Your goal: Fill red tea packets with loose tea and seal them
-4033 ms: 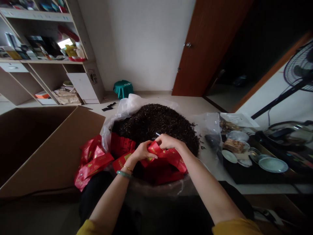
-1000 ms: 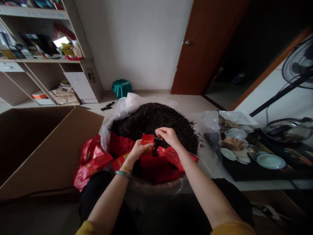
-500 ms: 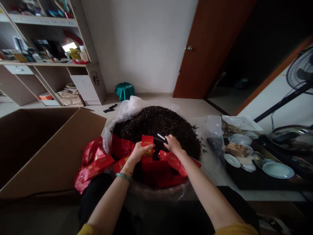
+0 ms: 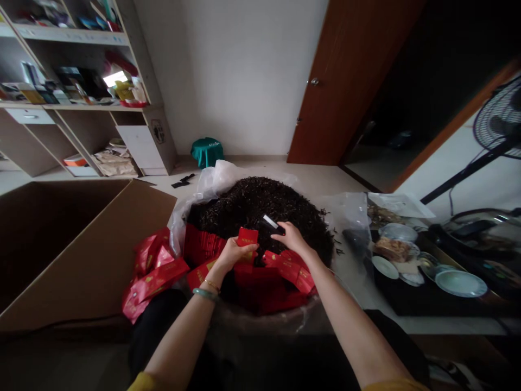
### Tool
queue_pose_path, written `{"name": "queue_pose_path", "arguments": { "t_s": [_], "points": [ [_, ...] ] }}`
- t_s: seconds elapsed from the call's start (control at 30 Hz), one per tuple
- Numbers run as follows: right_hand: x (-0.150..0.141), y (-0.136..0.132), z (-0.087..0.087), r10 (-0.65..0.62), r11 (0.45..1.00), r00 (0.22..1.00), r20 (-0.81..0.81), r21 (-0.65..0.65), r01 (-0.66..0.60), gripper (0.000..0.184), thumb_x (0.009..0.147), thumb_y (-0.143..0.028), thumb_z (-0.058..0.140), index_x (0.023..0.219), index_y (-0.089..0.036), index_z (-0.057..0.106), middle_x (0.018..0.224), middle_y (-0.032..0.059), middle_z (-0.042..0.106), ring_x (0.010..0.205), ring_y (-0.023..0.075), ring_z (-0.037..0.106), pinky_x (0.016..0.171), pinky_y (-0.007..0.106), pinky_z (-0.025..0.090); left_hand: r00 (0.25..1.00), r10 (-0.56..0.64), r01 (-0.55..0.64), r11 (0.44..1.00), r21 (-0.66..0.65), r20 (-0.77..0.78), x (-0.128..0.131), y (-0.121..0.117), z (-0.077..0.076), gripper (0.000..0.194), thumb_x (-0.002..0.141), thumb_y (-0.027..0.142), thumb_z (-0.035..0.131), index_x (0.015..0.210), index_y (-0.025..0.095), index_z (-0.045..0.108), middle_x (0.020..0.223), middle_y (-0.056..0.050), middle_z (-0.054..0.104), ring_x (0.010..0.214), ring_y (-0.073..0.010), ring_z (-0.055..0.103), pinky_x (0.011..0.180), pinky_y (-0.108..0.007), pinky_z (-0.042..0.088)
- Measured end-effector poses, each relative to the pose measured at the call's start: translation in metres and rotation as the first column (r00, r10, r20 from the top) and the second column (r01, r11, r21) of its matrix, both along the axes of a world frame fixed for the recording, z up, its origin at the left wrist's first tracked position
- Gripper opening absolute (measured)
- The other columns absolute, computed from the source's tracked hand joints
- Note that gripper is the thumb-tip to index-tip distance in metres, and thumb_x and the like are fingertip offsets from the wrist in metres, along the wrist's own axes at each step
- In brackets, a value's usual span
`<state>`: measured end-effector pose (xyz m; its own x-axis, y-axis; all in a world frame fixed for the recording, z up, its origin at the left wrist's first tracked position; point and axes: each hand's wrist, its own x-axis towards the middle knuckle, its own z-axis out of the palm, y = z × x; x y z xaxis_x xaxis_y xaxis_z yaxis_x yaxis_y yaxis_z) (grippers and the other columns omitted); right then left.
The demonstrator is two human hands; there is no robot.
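Between the thumb and fingers of my left hand (image 4: 231, 254) is a small red pouch (image 4: 247, 237) with gold print, held upright. My right hand (image 4: 294, 239) grips a black scoop-like tool (image 4: 271, 223) with a pale strip along it, just right of the pouch and apart from it. Behind both hands rises a heap of dark loose tea leaves (image 4: 264, 195) in a clear plastic bag (image 4: 209, 182). Flat red pouches (image 4: 203, 244) stand in a row at the heap's left, and more red pouches (image 4: 291, 269) lie below my right hand.
An open cardboard box (image 4: 150, 217) stands at the left, with sealed red packs (image 4: 157, 277) beside it. On the right, a low table holds dishes (image 4: 461, 282) and plastic containers (image 4: 399, 232). A fan (image 4: 499, 119), a wooden door (image 4: 345, 81) and a green-covered bin (image 4: 207, 152) stand farther off.
My right hand has drawn the black tool away from the pouch, to the right and slightly up, and tilted it. My left hand still holds the pouch in nearly the same place.
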<state>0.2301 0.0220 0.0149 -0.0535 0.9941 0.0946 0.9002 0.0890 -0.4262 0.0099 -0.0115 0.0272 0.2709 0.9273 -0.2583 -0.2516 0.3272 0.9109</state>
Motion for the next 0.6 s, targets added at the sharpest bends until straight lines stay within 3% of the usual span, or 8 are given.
{"name": "queue_pose_path", "arguments": {
  "t_s": [0.1,0.17,0.33,0.6],
  "points": [
    [0.012,-0.009,0.023,0.114,0.993,0.910,-0.398,0.024,-0.114,0.047,0.074,-0.034,0.069,0.117,-0.018,0.060,0.114,0.0089,0.065,0.105,0.0239,0.061,0.091,0.038,0.047,1.000,0.004,-0.004,1.000,0.013,-0.014,0.001,0.000,0.000,0.050,0.037,0.035,0.089,0.073,0.009,0.067,0.066,-0.005,0.071,0.053,-0.0174,0.066,0.052,-0.026,0.052],
    [0.008,-0.018,0.038,0.185,0.975,0.846,-0.500,-0.018,-0.224,0.047,0.072,-0.035,0.071,0.115,-0.017,0.063,0.110,0.0065,0.068,0.101,0.0239,0.063,0.091,0.039,0.048,1.000,-0.002,0.003,0.999,0.033,-0.029,0.001,-0.001,-0.001,0.048,0.038,0.035,0.089,0.072,0.009,0.067,0.064,-0.005,0.070,0.053,-0.0167,0.065,0.054,-0.026,0.052],
    [-0.025,-0.038,0.059,0.274,0.948,0.884,-0.379,-0.048,-0.314,0.044,0.067,-0.032,0.075,0.108,-0.018,0.068,0.107,0.0069,0.070,0.100,0.0270,0.064,0.089,0.039,0.048,0.993,-0.094,0.100,0.990,0.099,-0.067,0.000,-0.004,-0.003,0.044,0.043,0.037,0.087,0.073,0.010,0.070,0.065,-0.005,0.071,0.056,-0.0158,0.064,0.059,-0.027,0.052],
    [-0.042,-0.044,0.057,0.240,0.968,0.921,-0.308,0.010,-0.249,0.026,0.075,-0.026,0.068,0.100,-0.019,0.072,0.102,0.0066,0.072,0.096,0.0239,0.067,0.087,0.033,0.049,0.992,-0.100,0.112,0.981,0.156,-0.081,0.003,-0.005,-0.002,0.041,0.043,0.039,0.086,0.070,0.011,0.072,0.064,-0.003,0.070,0.056,-0.0137,0.061,0.057,-0.024,0.049]
  ]
}}
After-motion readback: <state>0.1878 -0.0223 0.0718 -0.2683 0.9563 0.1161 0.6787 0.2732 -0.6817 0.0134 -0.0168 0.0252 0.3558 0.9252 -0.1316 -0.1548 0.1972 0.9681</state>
